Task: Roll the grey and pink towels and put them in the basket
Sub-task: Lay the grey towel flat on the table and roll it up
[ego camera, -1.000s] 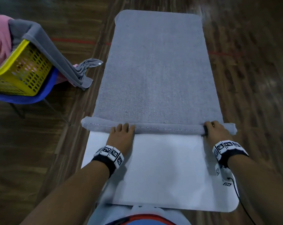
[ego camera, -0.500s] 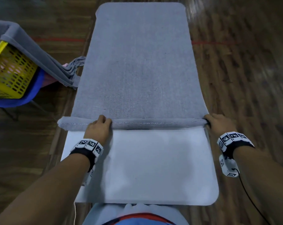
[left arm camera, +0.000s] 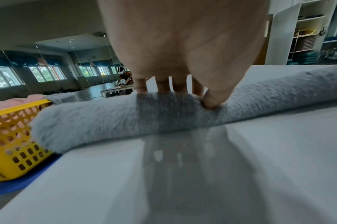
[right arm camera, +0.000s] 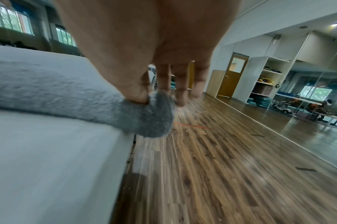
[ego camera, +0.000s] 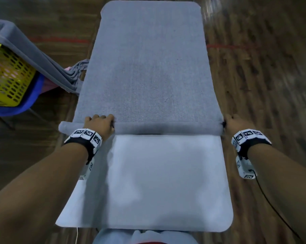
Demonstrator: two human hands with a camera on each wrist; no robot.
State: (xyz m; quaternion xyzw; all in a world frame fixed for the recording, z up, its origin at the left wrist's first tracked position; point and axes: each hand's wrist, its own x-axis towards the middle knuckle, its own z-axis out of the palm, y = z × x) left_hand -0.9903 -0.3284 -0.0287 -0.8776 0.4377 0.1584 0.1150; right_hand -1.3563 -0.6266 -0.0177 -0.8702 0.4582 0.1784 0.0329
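Both grips pinch the grey towel (ego camera: 148,76) roll: left hand (ego camera: 99,124) inboard, right hand (ego camera: 235,124) at its end.

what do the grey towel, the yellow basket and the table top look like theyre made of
Grey towel: soft, fuzzy pile fabric, likely fleece or microfibre; fibres stand up along the rolled edge.
Yellow basket: rigid moulded plastic, judging by its even rows of punched slots and smooth rim.
Table top: smooth, pale, faintly glossy surface, perhaps laminate or plastic; it carries a dim reflection of the hand's shadow.
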